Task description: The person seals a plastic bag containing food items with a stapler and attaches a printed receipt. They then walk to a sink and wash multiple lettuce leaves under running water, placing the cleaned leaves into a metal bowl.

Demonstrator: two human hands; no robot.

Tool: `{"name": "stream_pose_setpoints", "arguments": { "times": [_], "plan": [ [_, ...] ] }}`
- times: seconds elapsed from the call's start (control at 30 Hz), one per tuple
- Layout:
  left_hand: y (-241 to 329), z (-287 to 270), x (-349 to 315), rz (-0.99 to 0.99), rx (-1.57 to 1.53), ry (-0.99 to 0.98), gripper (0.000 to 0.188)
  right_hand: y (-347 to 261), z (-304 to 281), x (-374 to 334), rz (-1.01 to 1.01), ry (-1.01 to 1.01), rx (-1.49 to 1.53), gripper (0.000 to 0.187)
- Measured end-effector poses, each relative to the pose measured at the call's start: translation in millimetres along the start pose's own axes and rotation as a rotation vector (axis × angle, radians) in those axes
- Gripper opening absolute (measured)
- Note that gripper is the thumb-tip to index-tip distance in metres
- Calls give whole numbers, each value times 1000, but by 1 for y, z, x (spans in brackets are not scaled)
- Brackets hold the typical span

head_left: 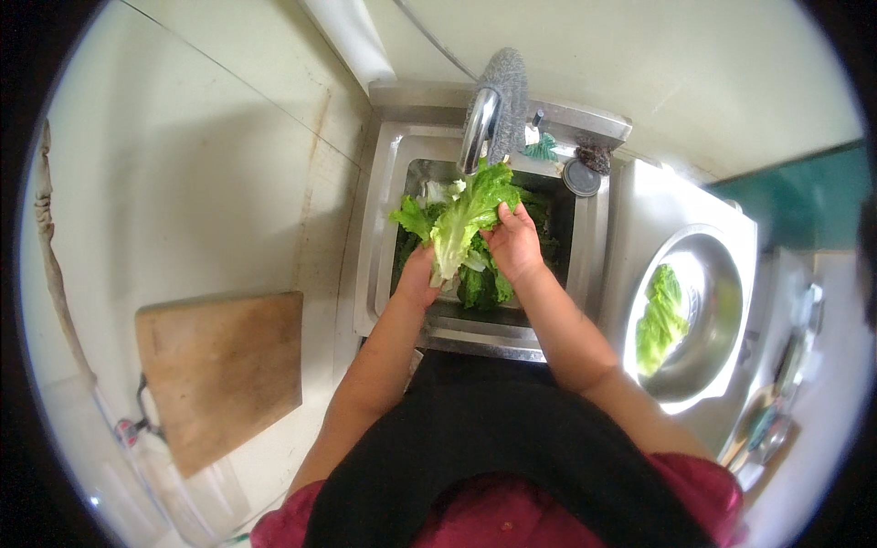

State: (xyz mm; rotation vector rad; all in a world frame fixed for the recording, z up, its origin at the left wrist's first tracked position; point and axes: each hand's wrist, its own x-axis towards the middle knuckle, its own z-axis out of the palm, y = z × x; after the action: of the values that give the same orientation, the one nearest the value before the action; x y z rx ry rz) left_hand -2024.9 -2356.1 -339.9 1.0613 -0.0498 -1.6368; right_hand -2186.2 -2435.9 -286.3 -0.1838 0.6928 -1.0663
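Left hand at lettuce, finger closure unclear; right hand pinches its edge, likely for spread below faucet, sink back edge.

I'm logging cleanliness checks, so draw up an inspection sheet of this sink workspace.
Surface: metal sink, with loose greens inside
Job's things: lettuce leaf below the faucet; more lettuce in the metal bowl at right
Clutter: dark round disc and brown clump at the sink's far right corner
Hands: left hand grips the leaf's lower end; right hand holds its right edge
Cables: grey line behind the faucet; cord or hose, cannot tell
Surroundings: wooden board at left
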Motion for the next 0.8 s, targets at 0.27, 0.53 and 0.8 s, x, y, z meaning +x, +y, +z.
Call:
{"name": "stream_pose_setpoints", "arguments": {
  "times": [0.27,0.53,0.8],
  "plan": [
    [25,35,-28,-264,-76,-189,33,20,-30,15,95,8,-231,23],
    [4,26,-9,-147,396,-128,40,14,-3,-13,297,401,-547,47],
    [16,61,-12,-203,513,83,43,32,-43,19,291,143,-573,52]
  ]
}}
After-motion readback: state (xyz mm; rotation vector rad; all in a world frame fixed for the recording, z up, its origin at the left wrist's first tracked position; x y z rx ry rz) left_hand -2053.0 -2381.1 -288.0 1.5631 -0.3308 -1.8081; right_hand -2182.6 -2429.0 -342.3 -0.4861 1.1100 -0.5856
